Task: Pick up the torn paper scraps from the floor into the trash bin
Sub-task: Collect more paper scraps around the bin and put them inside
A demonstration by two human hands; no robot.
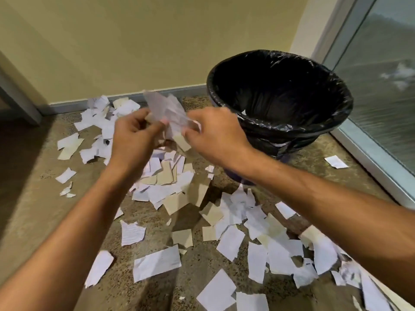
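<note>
**Scraps in Both Hands, Most of the Litter Still on the Floor**

A person's left hand and right hand together pinch a small bundle of torn paper, held up in the air just left of the trash bin and not yet over its mouth — fingers of both hands are curled around the blurred sheets. The bin, lined with a black bag, stands in the corner near the baseboard and a glass panel; a sliver of white at its near inner edge may be paper already dropped in (too little shows to be sure).

By the look of it the job is at an early stage. White and tan paper scraps cover the carpeted floor in a broad band from the wall to the lower right, and one stray piece lies apart to the right of the bin.

Some scraps carry ruled lines or faint handwriting — none of it is legible, and no brand or label can be seen.
</note>
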